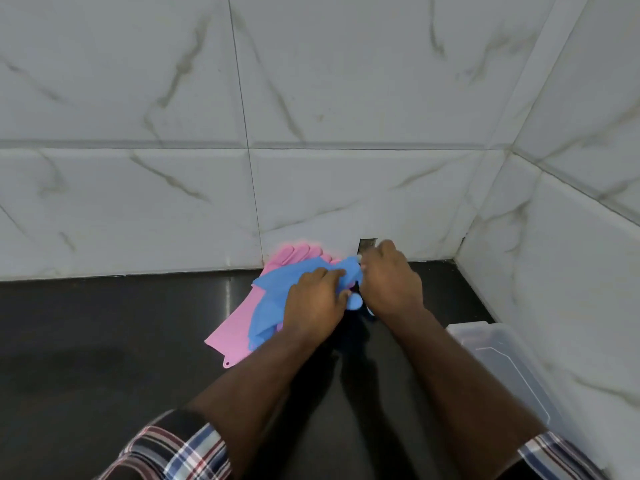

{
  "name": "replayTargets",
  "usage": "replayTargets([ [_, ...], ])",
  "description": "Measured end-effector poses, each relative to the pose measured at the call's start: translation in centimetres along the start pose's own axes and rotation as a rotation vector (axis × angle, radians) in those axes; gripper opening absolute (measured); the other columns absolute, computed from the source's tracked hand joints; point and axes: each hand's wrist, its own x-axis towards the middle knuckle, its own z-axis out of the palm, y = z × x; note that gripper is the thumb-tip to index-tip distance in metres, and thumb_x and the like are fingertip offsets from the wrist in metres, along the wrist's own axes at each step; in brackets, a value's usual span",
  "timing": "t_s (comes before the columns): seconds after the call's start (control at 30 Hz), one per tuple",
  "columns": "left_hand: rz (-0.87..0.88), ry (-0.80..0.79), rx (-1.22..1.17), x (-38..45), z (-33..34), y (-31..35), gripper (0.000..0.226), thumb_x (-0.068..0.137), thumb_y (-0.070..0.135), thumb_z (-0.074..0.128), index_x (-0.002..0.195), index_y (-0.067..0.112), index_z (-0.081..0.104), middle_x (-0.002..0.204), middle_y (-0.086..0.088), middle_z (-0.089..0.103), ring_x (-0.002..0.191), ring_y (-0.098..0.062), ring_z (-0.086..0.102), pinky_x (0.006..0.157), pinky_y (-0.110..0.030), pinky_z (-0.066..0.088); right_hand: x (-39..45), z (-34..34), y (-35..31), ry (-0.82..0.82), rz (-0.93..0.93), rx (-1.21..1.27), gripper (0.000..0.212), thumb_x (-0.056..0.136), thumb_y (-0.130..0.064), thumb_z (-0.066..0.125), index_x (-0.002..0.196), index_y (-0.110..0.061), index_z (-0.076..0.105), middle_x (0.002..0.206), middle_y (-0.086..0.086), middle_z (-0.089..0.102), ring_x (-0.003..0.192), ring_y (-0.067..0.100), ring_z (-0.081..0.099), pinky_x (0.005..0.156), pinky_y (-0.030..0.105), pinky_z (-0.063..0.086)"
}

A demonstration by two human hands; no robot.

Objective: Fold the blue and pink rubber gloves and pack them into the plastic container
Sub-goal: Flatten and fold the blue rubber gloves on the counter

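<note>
A blue rubber glove lies crumpled on top of a pink rubber glove on the dark counter, close to the tiled wall. The pink glove's fingers point toward the wall and its cuff reaches toward me. My left hand presses down on the blue glove with its fingers curled over the rubber. My right hand pinches the blue glove's far end beside the left hand. A clear plastic container stands to the right, against the side wall. Part of the blue glove is hidden under both hands.
The dark glossy counter runs left and toward me. White marbled tile walls close off the back and the right, meeting in a corner behind the container. A small dark square opening sits low in the back wall.
</note>
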Motion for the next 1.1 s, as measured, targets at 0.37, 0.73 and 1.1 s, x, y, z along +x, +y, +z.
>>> replayTargets([
  [0.37,-0.082,0.211,-0.494,2.3,-11.3,3.7,0.027,0.093,0.028,0.061,0.077,0.008,0.068,0.073,-0.004,0.067,0.068,-0.017,0.058,0.064,-0.029,0.044,1.6,-11.3,-2.7,0.300,-0.044,0.534,0.019,0.092,-0.017,0.057,0.104,-0.020,0.072,0.105,-0.002,0.065,0.092,0.011,0.057,0.081,0.020,0.041],
  [0.73,-0.306,-0.282,-1.247,-2.9,-15.8,3.0,0.021,0.092,0.025,0.062,0.074,0.015,0.058,0.070,-0.006,0.051,0.066,-0.022,0.050,0.061,-0.031,0.048,-7.1,-11.7,0.3,-0.156,0.117,1.237,0.039,0.086,-0.041,0.067,0.122,-0.023,0.068,0.107,-0.007,0.075,0.094,0.011,0.066,0.078,0.028,0.051],
  [1.1,-0.341,-0.374,-1.088,-6.5,-16.7,3.2,0.010,0.090,0.019,0.065,0.095,0.012,0.069,0.097,-0.010,0.069,0.086,-0.024,0.062,0.077,-0.035,0.052,-10.2,-12.6,-4.3,-0.274,0.121,1.286,0.026,0.079,-0.011,0.081,0.104,-0.009,0.073,0.094,0.014,0.076,0.087,0.024,0.072,0.085,0.038,0.059],
])
